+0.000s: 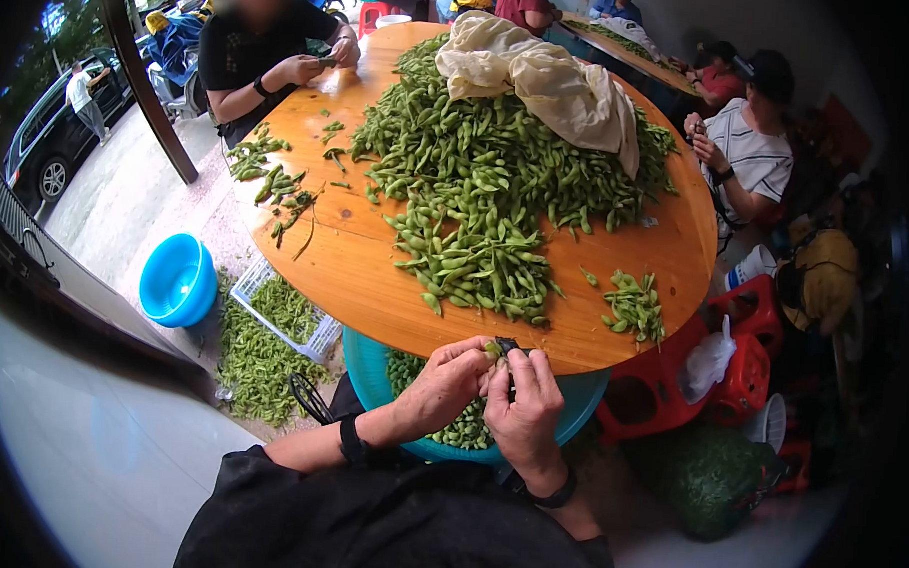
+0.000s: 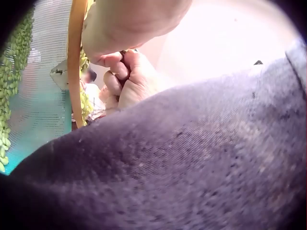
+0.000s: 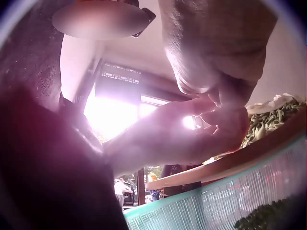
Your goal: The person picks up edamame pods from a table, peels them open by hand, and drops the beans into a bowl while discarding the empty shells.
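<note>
In the head view my left hand (image 1: 441, 389) pinches a green edamame pod (image 1: 492, 349) at the table's near edge. Close against it, my right hand (image 1: 525, 407) has curled fingers and grips a small dark object (image 1: 508, 344), whose kind I cannot tell. Below both hands sits a teal basket (image 1: 575, 403) holding shelled green beans (image 1: 465, 425). Both wrist views show the fingertips of the two hands meeting, with the pod mostly hidden by fingers. A big heap of edamame pods (image 1: 478, 175) covers the middle of the round wooden table (image 1: 345, 270).
A cream cloth (image 1: 552, 82) drapes over the heap. Small piles of pods (image 1: 634, 305) lie near the table's right edge. On the floor are a blue basin (image 1: 177, 279), a white crate (image 1: 322, 337) amid pods, and red stools (image 1: 651, 381). Other people sit around the table.
</note>
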{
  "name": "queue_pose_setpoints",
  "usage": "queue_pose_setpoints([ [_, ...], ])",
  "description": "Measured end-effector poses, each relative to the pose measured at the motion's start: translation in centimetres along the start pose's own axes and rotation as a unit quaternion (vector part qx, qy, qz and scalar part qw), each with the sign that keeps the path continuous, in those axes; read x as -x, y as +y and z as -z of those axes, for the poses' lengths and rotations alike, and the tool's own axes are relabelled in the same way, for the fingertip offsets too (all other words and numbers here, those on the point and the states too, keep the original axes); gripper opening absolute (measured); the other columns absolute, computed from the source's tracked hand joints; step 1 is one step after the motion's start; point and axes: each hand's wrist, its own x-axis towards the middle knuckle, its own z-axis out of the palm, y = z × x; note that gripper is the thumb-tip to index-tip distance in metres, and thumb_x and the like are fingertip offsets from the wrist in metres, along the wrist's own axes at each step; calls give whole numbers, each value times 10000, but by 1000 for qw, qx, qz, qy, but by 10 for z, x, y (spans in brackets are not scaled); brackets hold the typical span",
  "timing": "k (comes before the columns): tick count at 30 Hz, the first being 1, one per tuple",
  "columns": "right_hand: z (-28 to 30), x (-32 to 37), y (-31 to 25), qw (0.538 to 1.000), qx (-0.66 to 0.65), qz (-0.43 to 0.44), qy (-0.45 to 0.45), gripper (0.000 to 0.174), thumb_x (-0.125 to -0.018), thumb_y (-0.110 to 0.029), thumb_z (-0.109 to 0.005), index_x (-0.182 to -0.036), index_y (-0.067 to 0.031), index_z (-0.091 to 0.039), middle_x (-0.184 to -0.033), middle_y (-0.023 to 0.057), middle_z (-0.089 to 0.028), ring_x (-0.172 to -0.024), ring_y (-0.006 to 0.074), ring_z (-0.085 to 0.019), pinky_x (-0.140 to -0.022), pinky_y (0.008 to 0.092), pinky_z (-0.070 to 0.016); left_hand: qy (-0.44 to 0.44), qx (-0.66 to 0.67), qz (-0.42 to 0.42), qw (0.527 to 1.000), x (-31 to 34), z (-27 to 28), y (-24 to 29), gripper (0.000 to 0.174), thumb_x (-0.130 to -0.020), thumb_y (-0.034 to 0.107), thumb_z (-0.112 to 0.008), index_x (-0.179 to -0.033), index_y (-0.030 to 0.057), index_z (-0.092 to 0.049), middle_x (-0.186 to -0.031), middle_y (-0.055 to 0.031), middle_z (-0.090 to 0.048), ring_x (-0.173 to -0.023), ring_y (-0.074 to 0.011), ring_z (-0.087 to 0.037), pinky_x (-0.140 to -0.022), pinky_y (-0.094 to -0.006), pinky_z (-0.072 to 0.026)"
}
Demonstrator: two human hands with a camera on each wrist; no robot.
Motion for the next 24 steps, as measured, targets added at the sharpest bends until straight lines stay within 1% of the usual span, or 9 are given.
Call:
queue_pose_setpoints([
  [4,1,-1,0,999,-19,7,-28,183,-833,48,-606,-1015,48,-605,-831,163,-523,-672,329,-597,-568,388,-510,-70,174,11,982,-1,12,-1,117,-945,23,-498,-988,17,-607,-881,-6,-596,-784,-80,-528,-692,-263,-455],
  [7,4,-2,-3,999,-29,17,-32,175,-834,48,-607,-1009,48,-612,-831,162,-534,-678,332,-608,-574,384,-511,-58,136,44,988,0,7,4,151,-947,4,-495,-1037,19,-615,-877,-14,-605,-803,-86,-560,-712,-261,-466],
  [9,8,-8,4,997,-64,-28,-43,162,-835,35,-610,-995,49,-623,-830,158,-550,-690,335,-622,-583,379,-511,19,123,58,991,3,-9,12,160,-960,7,-480,-1023,22,-626,-902,-17,-620,-801,-89,-582,-699,-251,-472],
  [14,21,-12,20,985,-121,-98,-79,171,-824,0,-631,-989,46,-633,-799,153,-602,-710,329,-638,-611,373,-507,-71,3,33,997,1,5,8,165,-997,126,-525,-1035,11,-638,-860,-26,-635,-747,-89,-575,-674,-235,-467],
  [16,22,-10,27,950,-240,-153,-124,151,-870,-21,-623,-1000,55,-631,-695,98,-575,-592,208,-599,-529,302,-458,-74,-68,20,995,1,6,13,202,-1006,184,-545,-1026,9,-643,-828,-21,-636,-717,-82,-565,-665,-229,-464],
  [17,28,-13,27,950,-240,-153,-123,151,-870,-21,-623,-1000,55,-631,-695,98,-575,-592,208,-599,-529,302,-458,-72,-55,47,995,3,6,19,225,-1006,213,-551,-1022,10,-647,-813,-21,-634,-706,-79,-559,-659,-230,-461],
  [19,40,-21,23,750,-496,-396,-183,146,-927,-45,-593,-1018,62,-630,-643,16,-532,-522,68,-494,-467,227,-372,-70,-41,74,994,5,7,22,250,-1006,242,-558,-1018,10,-651,-798,-20,-632,-695,-77,-553,-652,-231,-459],
  [20,36,-21,27,741,-522,-383,-178,162,-964,-55,-550,-1037,67,-628,-648,-33,-498,-514,-3,-418,-442,184,-303,-61,-65,65,994,5,8,21,253,-1006,244,-559,-1002,8,-653,-787,-19,-631,-688,-76,-556,-645,-232,-461],
  [24,30,-17,30,800,-445,-355,-190,151,-951,-31,-558,-1059,59,-612,-723,-10,-553,-508,22,-433,-431,185,-306,-50,-73,46,995,2,10,20,246,-1002,235,-566,-1001,3,-646,-786,-23,-638,-677,-78,-572,-636,-231,-478],
])
